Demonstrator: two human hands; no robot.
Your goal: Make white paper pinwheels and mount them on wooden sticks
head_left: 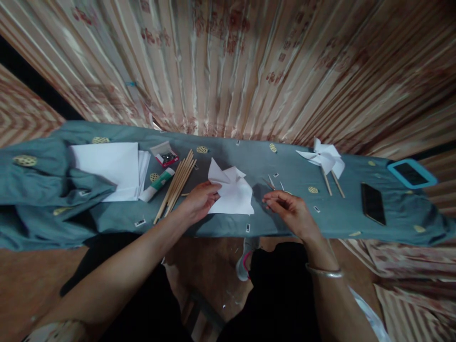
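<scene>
My left hand [202,200] pinches the left side of a white paper pinwheel [233,194] whose upper corners are bent inward. To the right of the paper, my right hand [287,206] has its thumb and fingertips pressed together; whatever they may hold is too small to make out. Scissors [271,183] lie just beyond the right fingers, their handles partly hidden by that hand. Left of my left hand is a bundle of thin wooden sticks [177,183]. A green and white tube [157,184] lies against the sticks.
A stack of white paper [107,166] and a small red box of metal pins [166,154] are at left. At right lie finished-looking pinwheels on sticks [326,159], a black phone [373,203] and a blue-framed tablet [412,173]. A pleated curtain [228,71] hangs behind the cloth-covered table [228,227].
</scene>
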